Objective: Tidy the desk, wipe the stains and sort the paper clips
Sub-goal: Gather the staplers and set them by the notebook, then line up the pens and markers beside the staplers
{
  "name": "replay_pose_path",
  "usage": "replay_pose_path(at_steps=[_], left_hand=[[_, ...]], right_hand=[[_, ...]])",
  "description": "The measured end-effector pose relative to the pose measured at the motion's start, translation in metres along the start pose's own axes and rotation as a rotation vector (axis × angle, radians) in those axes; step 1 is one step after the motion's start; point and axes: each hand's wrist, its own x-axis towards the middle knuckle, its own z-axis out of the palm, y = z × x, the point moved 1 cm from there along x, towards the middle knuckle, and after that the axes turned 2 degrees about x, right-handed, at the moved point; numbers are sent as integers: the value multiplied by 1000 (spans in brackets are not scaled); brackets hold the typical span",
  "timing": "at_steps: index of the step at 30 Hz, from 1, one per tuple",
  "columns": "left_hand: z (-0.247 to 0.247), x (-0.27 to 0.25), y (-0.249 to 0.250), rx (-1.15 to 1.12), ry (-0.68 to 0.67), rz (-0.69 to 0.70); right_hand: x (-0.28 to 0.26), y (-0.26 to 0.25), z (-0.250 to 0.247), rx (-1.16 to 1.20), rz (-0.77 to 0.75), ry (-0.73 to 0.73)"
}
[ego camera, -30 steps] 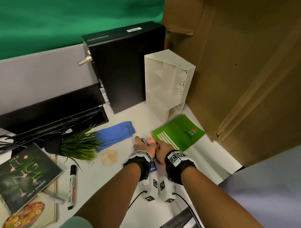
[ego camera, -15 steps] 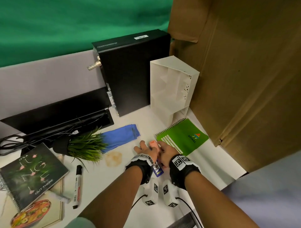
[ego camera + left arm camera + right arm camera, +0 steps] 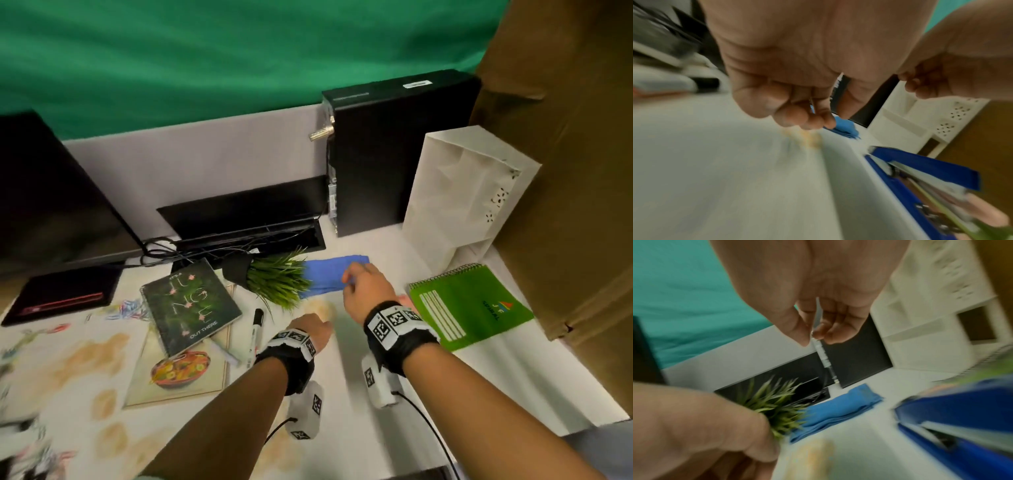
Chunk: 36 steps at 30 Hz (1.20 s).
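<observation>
- The right wrist view is showing what the head view is hiding: the right hand [image 3: 818,305] is pinching a thin pale strip [image 3: 816,316], perhaps staples, between thumb and fingertips [image 3: 836,335]; the blur is making it hard to name.
- Both wrist views are showing a blue stapler [image 3: 920,175] lying open on the desk near the hands; in the head view the right wrist is covering it.
- In the left wrist view the left hand [image 3: 789,78] is hanging with its fingers curled in and nothing visible inside them.
- The strip's long axis is running up and down in the wrist picture.
- In the head view the right hand [image 3: 366,291] is hovering at the near edge of the folded blue cloth [image 3: 325,277], whose long axis is running left to right beside the tipped potted plant [image 3: 270,281].
- The left hand [image 3: 308,330] is sitting just by a tan stain [image 3: 320,308] on the white desk [image 3: 496,383].
- Coloured paper clips [image 3: 126,308] are lying scattered at the far left, beside a dark notebook [image 3: 190,305].
- A green spiral notebook [image 3: 469,306], a white organizer [image 3: 469,192], a black computer case [image 3: 394,154] and brown cardboard [image 3: 565,171] are standing to the right; a green backdrop [image 3: 205,61] is hanging behind.
</observation>
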Motion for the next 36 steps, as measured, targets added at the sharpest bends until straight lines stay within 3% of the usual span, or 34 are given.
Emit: replay_pose_path(at_steps=[8, 12, 16, 21, 29, 33, 36], left_hand=[[-37, -37, -136, 118, 84, -192], [-45, -55, -176, 63, 176, -194], [-39, -55, -189, 96, 155, -108], [-38, -41, -188, 257, 54, -24], [-46, -23, -171, 418, 14, 129], [-52, -25, -156, 449, 41, 139], [-55, -31, -148, 436, 156, 167]], right_hand=[[-8, -79, 106, -268, -292, -552], [-17, -93, 138, -416, -322, -621], [-23, -98, 153, -549, -300, -678], [-32, -93, 158, -680, -359, -629], [-42, -66, 139, -747, -420, -548], [-41, -52, 120, -697, -426, -400], [-41, -42, 105, -622, -441, -290]])
